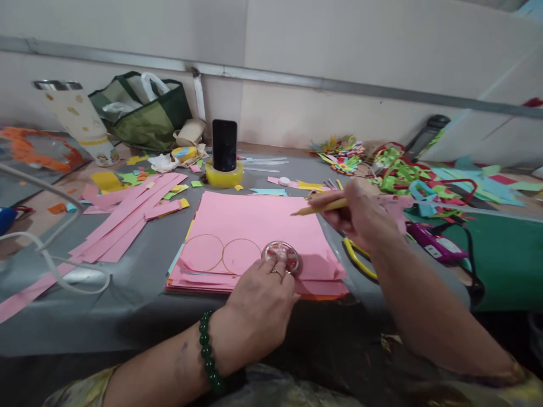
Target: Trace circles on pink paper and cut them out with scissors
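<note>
My left hand (pixel 263 299), closed with its fingertips on a round clear disc (pixel 281 256) with red parts, holds it against the top pink sheet (pixel 254 217). Left of the disc, two thin circles are drawn in a row on that sheet. The fingers hide the disc's lower part. My right hand (pixel 360 217) is closed around a yellowish-brown pencil (pixel 320 208). Its tip points left and appears to be above the sheet's right part. Beneath the top sheet lies a stack of coloured paper (pixel 254 285). Yellow-handled scissors (pixel 358 260) lie partly hidden below my right hand.
Pink paper strips (pixel 131 217) spread at left, near a white cable (pixel 55 265). A phone (pixel 224 145) stands in a yellow tape roll (pixel 224 175). Coloured scraps (pixel 407 178) pile at right, beside a purple device (pixel 436 243). A tumbler (pixel 78 121) and green bag (pixel 144 113) stand behind.
</note>
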Available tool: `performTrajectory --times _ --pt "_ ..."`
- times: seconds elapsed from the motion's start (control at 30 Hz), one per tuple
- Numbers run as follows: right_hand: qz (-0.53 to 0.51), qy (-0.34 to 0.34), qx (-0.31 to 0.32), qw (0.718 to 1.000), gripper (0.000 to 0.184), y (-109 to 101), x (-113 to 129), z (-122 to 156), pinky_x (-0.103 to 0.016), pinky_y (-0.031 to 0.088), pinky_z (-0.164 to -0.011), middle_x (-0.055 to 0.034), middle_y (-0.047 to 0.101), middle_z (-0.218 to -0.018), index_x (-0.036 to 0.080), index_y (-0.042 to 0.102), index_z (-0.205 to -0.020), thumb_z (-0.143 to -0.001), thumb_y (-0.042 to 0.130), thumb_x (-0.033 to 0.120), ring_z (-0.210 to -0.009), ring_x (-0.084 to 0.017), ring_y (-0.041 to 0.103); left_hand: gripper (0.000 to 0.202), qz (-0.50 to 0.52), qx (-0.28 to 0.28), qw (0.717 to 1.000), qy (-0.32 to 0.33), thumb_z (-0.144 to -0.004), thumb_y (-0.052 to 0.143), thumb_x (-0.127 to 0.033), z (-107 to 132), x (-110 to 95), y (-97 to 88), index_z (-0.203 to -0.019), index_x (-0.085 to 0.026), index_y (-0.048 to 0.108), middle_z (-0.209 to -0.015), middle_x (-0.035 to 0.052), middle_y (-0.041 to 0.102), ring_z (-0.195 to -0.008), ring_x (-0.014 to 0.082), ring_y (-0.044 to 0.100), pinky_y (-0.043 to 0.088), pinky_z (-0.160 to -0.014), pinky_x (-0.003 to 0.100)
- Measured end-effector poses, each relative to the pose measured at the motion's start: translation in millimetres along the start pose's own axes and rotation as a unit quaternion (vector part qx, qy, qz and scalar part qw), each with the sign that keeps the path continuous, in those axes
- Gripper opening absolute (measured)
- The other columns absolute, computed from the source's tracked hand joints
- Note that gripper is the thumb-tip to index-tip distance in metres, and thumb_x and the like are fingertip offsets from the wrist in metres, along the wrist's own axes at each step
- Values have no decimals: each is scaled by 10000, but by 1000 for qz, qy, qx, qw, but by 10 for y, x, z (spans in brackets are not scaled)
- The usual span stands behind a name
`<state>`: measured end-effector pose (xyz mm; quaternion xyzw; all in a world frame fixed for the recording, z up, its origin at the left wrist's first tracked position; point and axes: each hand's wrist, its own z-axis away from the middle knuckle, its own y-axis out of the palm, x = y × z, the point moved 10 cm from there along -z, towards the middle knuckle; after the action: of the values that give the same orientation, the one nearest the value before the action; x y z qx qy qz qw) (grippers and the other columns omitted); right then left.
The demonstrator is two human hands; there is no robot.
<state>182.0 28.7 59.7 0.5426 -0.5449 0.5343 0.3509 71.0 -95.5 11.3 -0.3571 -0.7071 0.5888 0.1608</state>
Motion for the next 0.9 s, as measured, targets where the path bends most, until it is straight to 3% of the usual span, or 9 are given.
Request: performTrajectory --times 0.13,0.23,0.4,0.73,0.9 --pt "46 28 112 992 306 551 -77 -68 -202 219 -363 31 500 -467 147 668 -675 -738 684 446 -405 -53 365 292 -19 -24 1000 -1 -886 388 -205 12 -43 29 -957 -47 623 -1117 239 623 -1068 320 574 434 -937 462" --pt "74 33 140 987 291 787 -132 -95 -188 230 -366 60 467 -428 150 573 -639 -722 701 398 -385 -47 368 293 -24 -46 999 4 -882 388 -204 18 -51 2 -951 -47 625 -1077 235 635 -1036 317 586 458 -904 450" --pt "135 37 181 973 310 956 -200 -141 -180 260 -378 69 464 -411 163 494 -558 -752 645 352 -377 -48 389 275 -13 -39 999 -1 -863 395 -189 7 -28 -24 -909 -61 634 -965 196 654 -921 303 602 495 -803 429" --pt "196 35 308 930 243 1287 -315 -321 -176 262 -377 84 434 -390 160 516 -535 -763 583 210 -368 -40 368 255 -1 -25 1000 4 -864 378 -164 -30 -39 -13 -907 -76 614 -929 171 630 -892 282 575 492 -775 412" --pt "200 49 322 924 238 1329 -399 -399 -179 264 -370 81 438 -371 159 530 -534 -763 575 206 -350 -44 362 251 4 -16 1000 3 -869 367 -160 -39 -26 -34 -912 -90 604 -953 165 625 -927 276 570 499 -757 399"
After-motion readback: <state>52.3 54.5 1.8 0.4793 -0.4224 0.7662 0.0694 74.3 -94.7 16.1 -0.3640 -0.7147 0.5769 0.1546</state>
